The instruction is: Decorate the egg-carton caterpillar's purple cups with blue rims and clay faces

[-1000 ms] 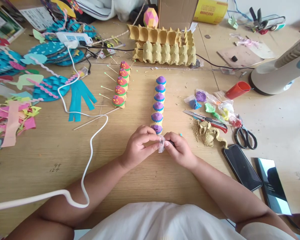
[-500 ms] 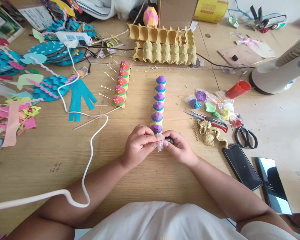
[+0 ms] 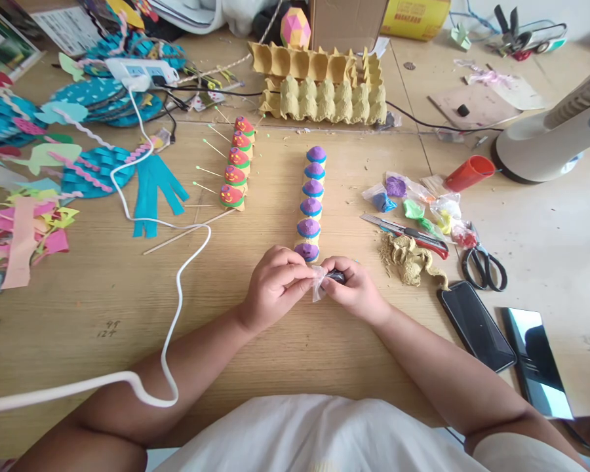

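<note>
Soft, fairly bright light falls on the desk (image 3: 255, 373), seemingly from the right of the purple-and-blue strip (image 3: 311, 207): on that side the wood turns pale, almost washed out, while left of the strip it looks browner. Shadows are faint, deepening under the forearms (image 3: 423, 367), nearer the wearer than the strip. Right of the strip, white glare patches a glossy phone (image 3: 535, 360). Just below the strip's near end, the clear plastic (image 3: 318, 284) shows whitish with vague edges, and the black lump (image 3: 336, 276) keeps little detail. Wide-angle stretching bends the outer parts; far right of the strip, a small patch is blocky.
</note>
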Motion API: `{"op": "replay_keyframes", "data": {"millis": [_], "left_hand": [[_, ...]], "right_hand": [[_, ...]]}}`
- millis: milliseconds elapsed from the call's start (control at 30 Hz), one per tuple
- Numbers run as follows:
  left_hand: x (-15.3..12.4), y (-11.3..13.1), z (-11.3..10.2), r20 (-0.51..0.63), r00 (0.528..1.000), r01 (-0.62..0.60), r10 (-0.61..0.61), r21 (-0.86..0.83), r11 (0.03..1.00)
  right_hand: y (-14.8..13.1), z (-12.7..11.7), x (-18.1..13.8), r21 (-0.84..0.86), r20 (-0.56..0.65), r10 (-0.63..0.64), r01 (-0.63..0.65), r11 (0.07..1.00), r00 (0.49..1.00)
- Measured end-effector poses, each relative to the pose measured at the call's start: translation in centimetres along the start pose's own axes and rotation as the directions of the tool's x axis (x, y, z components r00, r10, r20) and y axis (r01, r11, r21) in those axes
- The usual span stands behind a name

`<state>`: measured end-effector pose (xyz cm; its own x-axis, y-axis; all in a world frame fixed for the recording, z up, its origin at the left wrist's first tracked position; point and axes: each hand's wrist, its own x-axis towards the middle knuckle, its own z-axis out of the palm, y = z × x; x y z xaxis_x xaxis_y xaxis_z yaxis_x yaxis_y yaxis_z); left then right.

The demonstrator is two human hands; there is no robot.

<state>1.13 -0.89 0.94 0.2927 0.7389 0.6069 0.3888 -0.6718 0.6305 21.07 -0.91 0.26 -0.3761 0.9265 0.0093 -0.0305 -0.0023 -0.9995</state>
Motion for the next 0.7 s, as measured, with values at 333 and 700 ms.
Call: {"op": "replay_keyframes", "data": {"millis": [333, 700], "left_hand": [[-1.1, -0.5, 0.2, -0.088, 0.953, 0.247, -0.288, -0.320, 0.915], [-1.4, -0.1, 0.7, -0.058, 0.995, 0.076, -0.082, -0.092, 0.993]], "right_hand": [[0.6, 0.3, -0.5, -0.220, -0.216, -0.214, 0.166, 0.961, 0.953], [0.2, 0.1, -0.3, -0.332, -0.116, -0.304, 0.252, 0.909, 0.946]]}}
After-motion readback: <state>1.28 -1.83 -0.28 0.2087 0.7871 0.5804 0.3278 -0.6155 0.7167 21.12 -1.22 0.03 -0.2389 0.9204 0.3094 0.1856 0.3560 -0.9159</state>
